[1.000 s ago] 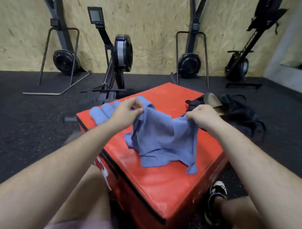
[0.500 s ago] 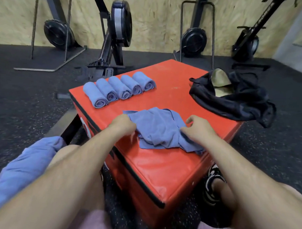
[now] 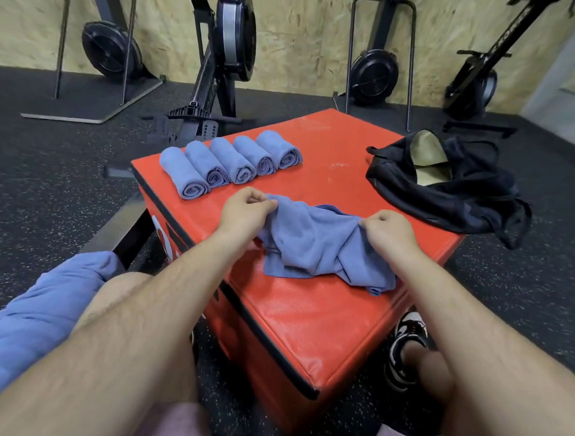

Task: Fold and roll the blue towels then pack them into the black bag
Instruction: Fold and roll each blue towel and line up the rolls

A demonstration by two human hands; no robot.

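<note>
1. The loose towel (image 3: 314, 245) looks thin, soft and light. It sags in creases and holds no shape, so I judge it needs taking by its corners or top edge and pulling taut before a fold will lie straight.
2. It is not fragile and does not look slippery, so a pinch of fingers and thumb should be enough. The likely fault is a crooked fold if the edge bunches.
3. The left hand (image 3: 244, 213) pinches the towel's upper edge at its left end. The right hand (image 3: 388, 232) pinches the same edge at its right end. The 2 hands are apart, with the towel slung between them.
4. The towel's lower part lies crumpled on the red box (image 3: 308, 319), on the person's side of the top, just below both hands.
5. 5 rolled towels (image 3: 231, 163) lie side by side, touching, at the far left of the box top, beyond the left hand. The black bag (image 3: 443, 194) lies open at the far right, apart from the loose towel.
6. A heap of blue cloth (image 3: 45, 310) rests on the person's left thigh, probably more towels.
</note>
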